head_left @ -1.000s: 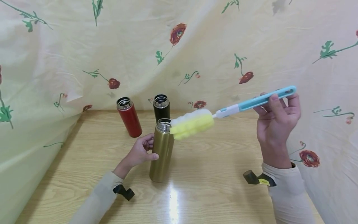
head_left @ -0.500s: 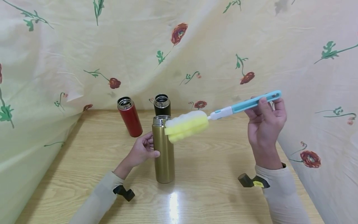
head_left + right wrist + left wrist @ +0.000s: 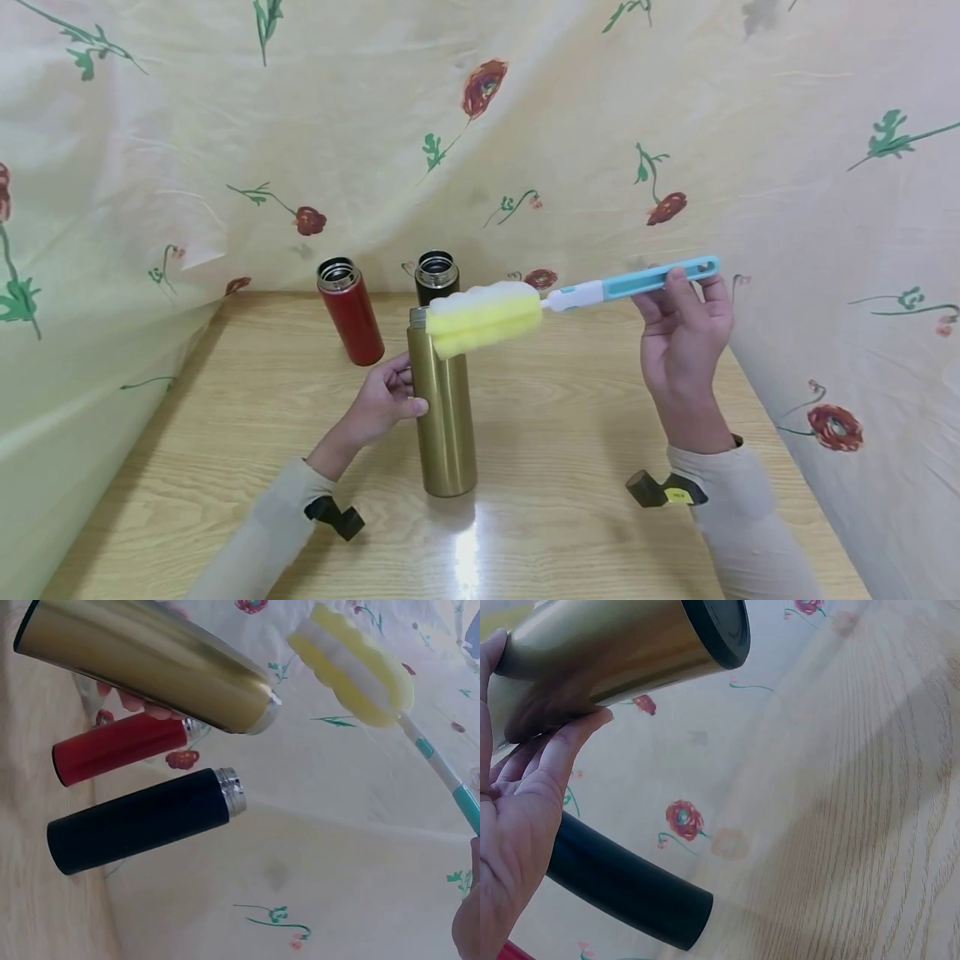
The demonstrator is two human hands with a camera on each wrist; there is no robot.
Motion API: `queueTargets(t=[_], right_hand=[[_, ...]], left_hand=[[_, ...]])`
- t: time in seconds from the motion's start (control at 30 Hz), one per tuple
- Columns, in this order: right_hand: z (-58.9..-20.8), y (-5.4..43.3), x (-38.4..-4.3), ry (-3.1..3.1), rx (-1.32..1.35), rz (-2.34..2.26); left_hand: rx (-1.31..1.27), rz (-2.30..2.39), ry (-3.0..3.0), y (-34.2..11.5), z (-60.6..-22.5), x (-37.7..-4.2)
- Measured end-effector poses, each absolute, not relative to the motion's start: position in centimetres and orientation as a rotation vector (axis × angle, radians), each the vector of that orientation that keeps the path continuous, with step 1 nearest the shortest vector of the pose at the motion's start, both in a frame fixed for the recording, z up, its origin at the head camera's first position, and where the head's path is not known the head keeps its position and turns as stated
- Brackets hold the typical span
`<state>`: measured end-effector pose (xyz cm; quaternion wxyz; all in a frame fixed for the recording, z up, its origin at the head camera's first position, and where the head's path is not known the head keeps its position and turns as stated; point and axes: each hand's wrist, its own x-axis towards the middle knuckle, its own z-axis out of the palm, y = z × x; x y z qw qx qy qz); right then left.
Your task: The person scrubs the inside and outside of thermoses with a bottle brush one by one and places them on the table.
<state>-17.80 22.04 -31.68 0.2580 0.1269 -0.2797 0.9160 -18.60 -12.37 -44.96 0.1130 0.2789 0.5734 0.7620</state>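
My left hand (image 3: pixel 382 404) grips a gold thermos bottle (image 3: pixel 446 417) by its side, thumb in front and fingers behind. The bottle has no lid and leans slightly, its dark base (image 3: pixel 724 630) showing above the table in the left wrist view. Between thumb and fingers, my right hand (image 3: pixel 686 350) holds the blue handle of a bottle brush (image 3: pixel 483 321) with a yellow and white sponge head. In the head view the sponge covers most of the bottle's mouth; the right wrist view shows the sponge (image 3: pixel 360 671) outside, apart from the steel neck (image 3: pixel 268 712).
Behind the gold bottle, a red thermos bottle (image 3: pixel 352 321) and a black thermos bottle (image 3: pixel 437 283) stand upright without lids on the wooden table (image 3: pixel 570 467). A flowered cloth (image 3: pixel 360 125) hangs at the back and both sides.
My right hand has carried the brush leftward, so its sponge now overlaps the gold bottle's mouth in the head view. My left hand has changed the bottle's tilt, its base swinging right.
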Motion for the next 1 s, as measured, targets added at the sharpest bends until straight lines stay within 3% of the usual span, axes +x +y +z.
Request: queueTargets(t=[1.0], right_hand=[[-35.4, 21.6, -17.8, -0.905, 0.145, 2.601]], left_hand=[[0.827, 2.299, 1.621, -12.0, -44.5, -18.5]])
